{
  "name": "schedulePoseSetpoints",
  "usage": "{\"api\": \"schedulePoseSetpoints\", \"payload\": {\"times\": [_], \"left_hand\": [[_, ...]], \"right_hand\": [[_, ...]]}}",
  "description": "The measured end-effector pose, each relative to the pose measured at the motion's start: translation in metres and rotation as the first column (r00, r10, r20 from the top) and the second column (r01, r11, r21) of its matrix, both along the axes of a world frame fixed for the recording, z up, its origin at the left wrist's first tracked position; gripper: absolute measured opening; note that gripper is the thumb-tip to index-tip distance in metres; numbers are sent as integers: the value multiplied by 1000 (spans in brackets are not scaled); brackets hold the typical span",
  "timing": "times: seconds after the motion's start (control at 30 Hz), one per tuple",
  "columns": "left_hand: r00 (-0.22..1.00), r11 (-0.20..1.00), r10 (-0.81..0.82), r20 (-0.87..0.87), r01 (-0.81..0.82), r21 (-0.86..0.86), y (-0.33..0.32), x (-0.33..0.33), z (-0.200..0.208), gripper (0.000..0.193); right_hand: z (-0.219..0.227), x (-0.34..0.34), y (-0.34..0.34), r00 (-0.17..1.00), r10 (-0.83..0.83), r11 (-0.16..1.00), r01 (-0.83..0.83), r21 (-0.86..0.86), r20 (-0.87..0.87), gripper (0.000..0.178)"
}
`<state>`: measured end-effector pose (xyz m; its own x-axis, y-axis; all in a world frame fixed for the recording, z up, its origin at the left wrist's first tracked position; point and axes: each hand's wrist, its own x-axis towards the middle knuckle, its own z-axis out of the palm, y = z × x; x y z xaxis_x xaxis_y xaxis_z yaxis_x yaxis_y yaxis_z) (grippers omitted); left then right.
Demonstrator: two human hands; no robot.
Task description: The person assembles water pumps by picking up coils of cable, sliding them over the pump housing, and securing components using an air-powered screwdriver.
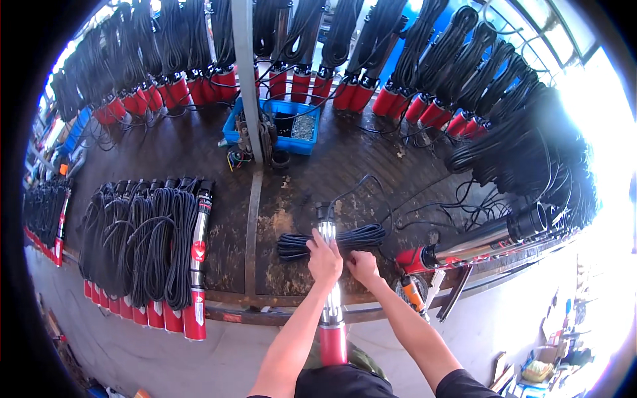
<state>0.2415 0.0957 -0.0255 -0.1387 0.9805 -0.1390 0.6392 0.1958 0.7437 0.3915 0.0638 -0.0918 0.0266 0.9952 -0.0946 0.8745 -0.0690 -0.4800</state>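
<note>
A slim submersible pump (334, 343) points away from me, its red end at my body and its steel body on the table. A tied coil of black cable (358, 236) lies crosswise over or behind the steel tube; my hand hides where they meet. My left hand (324, 260) is closed round the steel body just below the coil, fingertips reaching the cable. To the right of the tube, my right hand (363, 267) is curled closed at the coil's near edge. What its fingers hold, if anything, is hidden. One cable loops from the pump's black far end.
Pumps with coiled cables lie at left (194, 312) and stand along the back (300, 86). A blue bin (306, 144) holding small metal parts sits behind a grey upright post (247, 79). More pumps (464, 249) and an orange-and-black tool (413, 294) are at right.
</note>
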Motion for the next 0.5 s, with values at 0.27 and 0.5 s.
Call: {"api": "schedulePoseSetpoints", "payload": {"times": [0.27,0.5], "left_hand": [[999,999,2,39,-4,40,-1,-2,-8,63],[1000,1000,1,-16,-1,2,1,-1,-10,64]], "right_hand": [[13,-13,21,986,-148,989,150,-13,72,16],[-7,-51,2,852,-500,848,518,116,-152,29]]}}
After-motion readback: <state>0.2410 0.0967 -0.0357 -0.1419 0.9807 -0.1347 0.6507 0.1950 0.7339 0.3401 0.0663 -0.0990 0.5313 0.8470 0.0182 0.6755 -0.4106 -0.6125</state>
